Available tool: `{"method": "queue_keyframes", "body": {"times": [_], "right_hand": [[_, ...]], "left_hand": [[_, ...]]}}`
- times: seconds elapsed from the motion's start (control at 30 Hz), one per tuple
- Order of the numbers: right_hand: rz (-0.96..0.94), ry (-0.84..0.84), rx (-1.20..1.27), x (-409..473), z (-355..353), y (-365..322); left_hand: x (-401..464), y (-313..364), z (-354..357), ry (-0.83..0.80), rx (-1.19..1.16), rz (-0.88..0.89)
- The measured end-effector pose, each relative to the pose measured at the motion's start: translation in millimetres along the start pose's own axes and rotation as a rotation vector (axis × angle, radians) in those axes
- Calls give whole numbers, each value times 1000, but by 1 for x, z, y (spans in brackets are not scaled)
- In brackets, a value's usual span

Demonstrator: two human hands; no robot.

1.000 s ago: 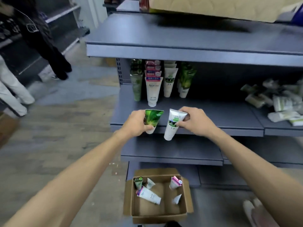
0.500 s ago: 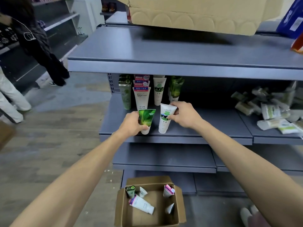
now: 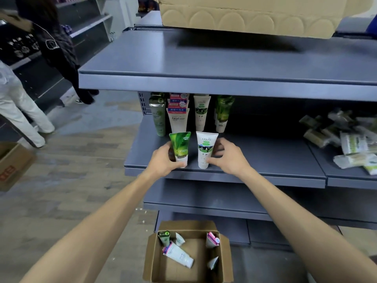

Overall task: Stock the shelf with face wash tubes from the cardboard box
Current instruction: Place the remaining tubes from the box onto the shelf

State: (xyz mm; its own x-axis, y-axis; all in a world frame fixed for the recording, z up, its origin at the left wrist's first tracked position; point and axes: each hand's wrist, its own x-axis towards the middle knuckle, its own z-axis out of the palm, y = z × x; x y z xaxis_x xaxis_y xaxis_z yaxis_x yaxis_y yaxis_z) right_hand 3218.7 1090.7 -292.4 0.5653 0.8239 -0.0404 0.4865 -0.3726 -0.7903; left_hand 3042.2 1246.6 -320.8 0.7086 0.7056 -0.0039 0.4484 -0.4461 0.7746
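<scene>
My left hand (image 3: 162, 161) grips a green face wash tube (image 3: 180, 146), and my right hand (image 3: 230, 158) holds a white tube (image 3: 206, 149) between thumb and fingers. Both tubes stand cap-down, side by side, near the front edge of the grey middle shelf (image 3: 265, 162). Behind them stands a row of tubes (image 3: 177, 119) at the back of the same shelf. On the floor below sits the open cardboard box (image 3: 225, 260), with several tubes (image 3: 178, 254) lying or leaning inside it.
A large cardboard box (image 3: 244, 15) rests on the top shelf. Loose packets (image 3: 350, 139) are piled on the shelf section to the right. Two people (image 3: 55, 48) stand in the aisle at left, near another box (image 3: 12, 164) on the floor.
Both hands have carried their tubes from in front of the shelf edge onto the middle shelf, where the tubes now stand upright. The camera has moved closer to the shelf.
</scene>
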Motion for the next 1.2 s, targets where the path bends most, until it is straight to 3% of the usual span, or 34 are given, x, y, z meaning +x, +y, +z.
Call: {"method": "queue_keyframes", "body": {"times": [0.1, 0.27, 0.83, 1.2], "right_hand": [[47, 40, 57, -3, 17, 10], [61, 137, 87, 7, 34, 15], [10, 139, -199, 122, 27, 16], [29, 180, -133, 138, 27, 19]], "left_hand": [[-3, -5, 14, 100, -50, -46], [5, -2, 22, 134, -58, -85], [29, -5, 30, 172, -12, -114], [43, -8, 32, 180, -4, -103]]}}
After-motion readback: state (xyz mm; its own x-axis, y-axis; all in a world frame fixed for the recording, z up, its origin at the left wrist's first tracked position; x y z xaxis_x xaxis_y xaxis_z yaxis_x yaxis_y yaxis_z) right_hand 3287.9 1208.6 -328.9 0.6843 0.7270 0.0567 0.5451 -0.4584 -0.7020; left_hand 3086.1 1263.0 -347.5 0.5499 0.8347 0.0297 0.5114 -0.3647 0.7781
